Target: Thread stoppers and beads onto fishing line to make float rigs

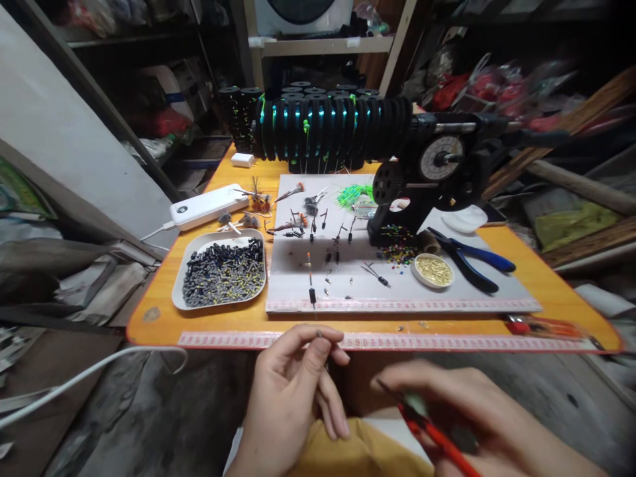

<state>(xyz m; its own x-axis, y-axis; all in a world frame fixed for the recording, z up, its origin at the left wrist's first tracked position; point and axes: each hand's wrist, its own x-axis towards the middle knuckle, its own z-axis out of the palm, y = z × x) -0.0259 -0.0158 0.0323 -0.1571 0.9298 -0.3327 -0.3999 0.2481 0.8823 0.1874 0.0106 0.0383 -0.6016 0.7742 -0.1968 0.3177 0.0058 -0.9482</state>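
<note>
My left hand (293, 384) is in front of the table's near edge, thumb and forefinger pinched on a small dark piece (320, 335), too small to name. To its right, my right hand (457, 391), partly blurred, is wrapped round red-handled pliers (442, 444); their dark tip points toward the left hand. Ahead on the white board (293, 291), a small black cylinder on a thin orange-tipped stem (312, 295) lies just beyond the left hand. Several similar black pieces on thin stems (382, 281) lie about the board.
A white tray (175, 291) of small dark and grey cylinders sits left. Black-and-blue pliers (472, 262) lie beside a small dish (431, 283) of gold-coloured bits. A black rotary stand (407, 212) carries a roll of rings. A power bank (209, 207) and printed ruler strip (397, 342) are nearby.
</note>
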